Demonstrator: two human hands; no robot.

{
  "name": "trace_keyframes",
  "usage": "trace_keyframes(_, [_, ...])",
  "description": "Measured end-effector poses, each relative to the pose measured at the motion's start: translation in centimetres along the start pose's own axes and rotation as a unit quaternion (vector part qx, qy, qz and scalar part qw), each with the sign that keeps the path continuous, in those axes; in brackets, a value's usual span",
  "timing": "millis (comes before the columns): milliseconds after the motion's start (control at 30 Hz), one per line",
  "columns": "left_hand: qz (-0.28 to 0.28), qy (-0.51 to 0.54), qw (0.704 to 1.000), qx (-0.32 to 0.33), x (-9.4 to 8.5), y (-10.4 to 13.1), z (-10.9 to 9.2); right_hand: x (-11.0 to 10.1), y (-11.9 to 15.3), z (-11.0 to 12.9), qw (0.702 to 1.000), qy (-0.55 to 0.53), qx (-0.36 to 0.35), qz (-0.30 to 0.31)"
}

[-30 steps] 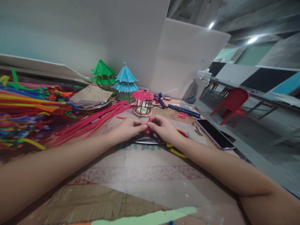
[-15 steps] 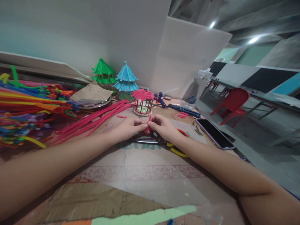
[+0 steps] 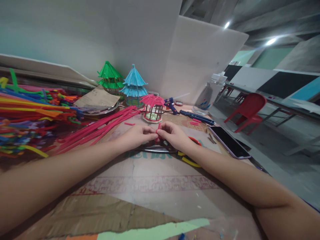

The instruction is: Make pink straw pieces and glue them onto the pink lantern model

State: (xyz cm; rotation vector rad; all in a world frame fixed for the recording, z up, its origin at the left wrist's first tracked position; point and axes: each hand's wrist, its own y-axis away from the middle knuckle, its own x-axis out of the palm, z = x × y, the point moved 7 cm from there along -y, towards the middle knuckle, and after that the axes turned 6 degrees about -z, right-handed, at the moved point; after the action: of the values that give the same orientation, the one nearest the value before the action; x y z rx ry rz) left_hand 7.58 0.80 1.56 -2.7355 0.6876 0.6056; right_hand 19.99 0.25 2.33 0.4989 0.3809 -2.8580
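Note:
My left hand (image 3: 138,136) and my right hand (image 3: 172,134) meet fingertip to fingertip at the middle of the table, both pinching a short pink pipe cleaner (image 3: 159,126). Its upper end sticks up between the thumbs; the rest is partly hidden by fingers. Just below them a shiny metal plate (image 3: 157,150) shows its front rim. Directly behind the hands stands a small round pavilion (image 3: 153,108) with brown posts and a pink pipe cleaner roof. Long pink pipe cleaners (image 3: 100,128) lie in a bundle beside my left hand. Yellow-handled scissors (image 3: 190,162) lie under my right forearm.
Behind are a blue pavilion (image 3: 134,83), a green pavilion (image 3: 109,75) and a blue glue gun (image 3: 171,106). Multicoloured pipe cleaners (image 3: 30,116) fill the left side. On the right are a utility knife (image 3: 196,117), a phone (image 3: 229,141) and a clear bottle (image 3: 207,96).
Both hands stay in nearly the same place, still pinching the pink pipe cleaner. Fingertips have shifted only slightly; the surrounding things have not moved.

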Motion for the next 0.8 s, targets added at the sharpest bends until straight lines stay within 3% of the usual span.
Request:
trace_keyframes(533, [-0.002,-0.037,0.999,0.0,-0.08,-0.12,0.22,0.07,-0.04,-0.27,1.0,-0.011,-0.005,-0.001])
trace_keyframes(800, [0.01,0.009,1.0,0.006,0.11,-0.22,0.19,0.02,0.13,0.28,1.0,0.001,-0.003,-0.009])
